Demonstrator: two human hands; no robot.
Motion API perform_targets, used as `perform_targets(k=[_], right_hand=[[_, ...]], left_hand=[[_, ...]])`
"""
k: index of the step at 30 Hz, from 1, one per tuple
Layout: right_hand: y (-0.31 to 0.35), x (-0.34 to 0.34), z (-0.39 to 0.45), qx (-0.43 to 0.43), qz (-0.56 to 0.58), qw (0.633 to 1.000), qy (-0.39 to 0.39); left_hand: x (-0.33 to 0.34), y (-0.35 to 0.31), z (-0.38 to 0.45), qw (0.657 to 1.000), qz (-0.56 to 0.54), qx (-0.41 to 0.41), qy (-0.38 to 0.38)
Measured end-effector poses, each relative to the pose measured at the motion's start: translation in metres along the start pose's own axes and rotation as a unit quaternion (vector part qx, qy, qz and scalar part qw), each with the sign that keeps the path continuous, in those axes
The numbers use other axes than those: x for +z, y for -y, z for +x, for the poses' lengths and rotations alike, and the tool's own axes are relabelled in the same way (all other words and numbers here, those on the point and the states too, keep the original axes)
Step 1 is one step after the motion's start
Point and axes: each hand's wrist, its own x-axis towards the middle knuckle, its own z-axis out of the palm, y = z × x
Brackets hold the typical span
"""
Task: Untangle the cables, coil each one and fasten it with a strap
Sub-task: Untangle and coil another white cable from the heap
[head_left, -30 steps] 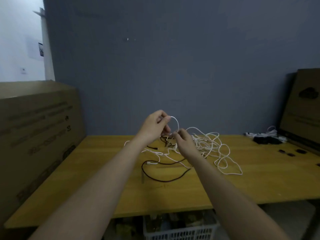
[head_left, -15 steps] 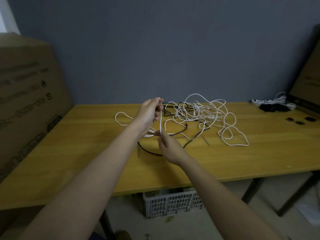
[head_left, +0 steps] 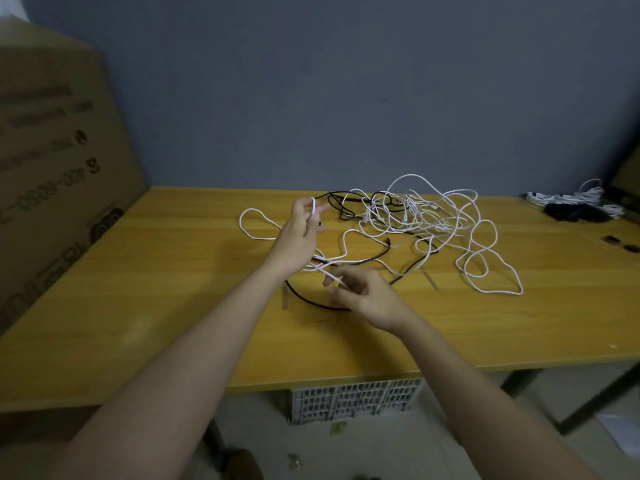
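A tangle of thin white cables [head_left: 429, 220] with black cables [head_left: 349, 202] woven through it lies on the yellow wooden table [head_left: 173, 306]. My left hand [head_left: 301, 233] is raised over the table's middle and holds a small loop of white cable around its fingers. Lower and nearer, my right hand [head_left: 367, 296] pinches the same white cable, which runs up to the left hand. A black cable [head_left: 311, 299] curves on the table under both hands.
A large cardboard box [head_left: 52, 168] stands against the table's left end. Coiled white and black cables [head_left: 575, 206] lie at the far right, with small dark pieces [head_left: 620, 244] near them. A white plastic crate [head_left: 353, 400] sits under the table.
My right hand has moved down and toward me along the white cable. My left hand keeps the loop. The camera has tilted down.
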Motion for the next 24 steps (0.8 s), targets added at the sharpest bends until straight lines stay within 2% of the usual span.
perform_targets(k=[3,6,8,12,16,18,20,22,24], right_hand=[[-0.008,0.005,0.003,0.035,-0.012,0.998,0.044],[-0.006,0.002,0.002,0.021,-0.078,0.996,0.041],[0.000,-0.004,0.003,-0.034,-0.116,0.992,-0.022],[0.017,-0.023,0.021,-0.151,-0.144,0.961,-0.184],[0.024,-0.026,0.044,-0.191,-0.169,0.922,-0.290],[0.024,-0.024,0.054,-0.157,-0.125,0.924,-0.326],[0.021,-0.022,0.068,-0.073,-0.032,0.933,-0.350],[0.015,-0.020,0.083,-0.005,0.059,0.931,-0.360],[0.007,-0.014,0.097,0.025,0.112,0.926,-0.360]], left_hand=[[-0.010,0.004,-0.009,0.996,0.084,0.017,0.006],[-0.021,0.010,-0.015,0.991,0.130,0.009,-0.014],[-0.025,0.012,-0.017,0.992,0.122,0.000,-0.014],[-0.021,0.012,-0.017,0.997,0.065,-0.016,0.048],[-0.017,0.001,-0.012,0.992,-0.038,-0.063,0.104],[-0.015,-0.001,-0.010,0.985,-0.103,-0.086,0.109],[-0.015,0.002,-0.006,0.973,-0.179,-0.103,0.105],[-0.015,0.005,0.001,0.960,-0.238,-0.106,0.105],[-0.015,0.008,0.010,0.949,-0.273,-0.107,0.113]])
